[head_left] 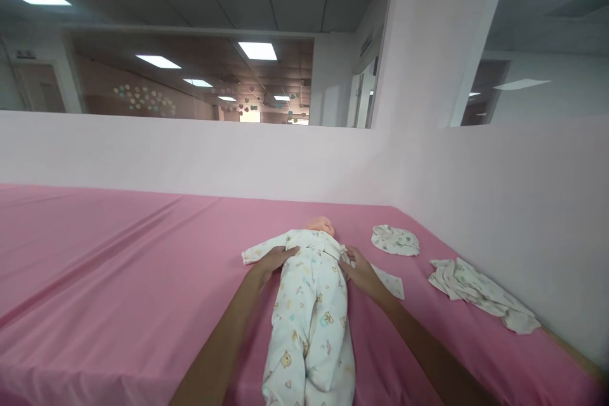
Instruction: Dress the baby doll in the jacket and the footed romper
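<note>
At lower center, the doll [321, 225] lies in patterned clothes [311, 304], trouser ends cut off below. Left hand [276, 258] and right hand [360, 268] rest at its waist; whether their fingers grip fabric, I cannot tell.

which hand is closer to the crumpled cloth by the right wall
Right. The right hand is at the side of the doll toward the crumpled cloth; the left hand is at the opposite side, farther away.
</note>
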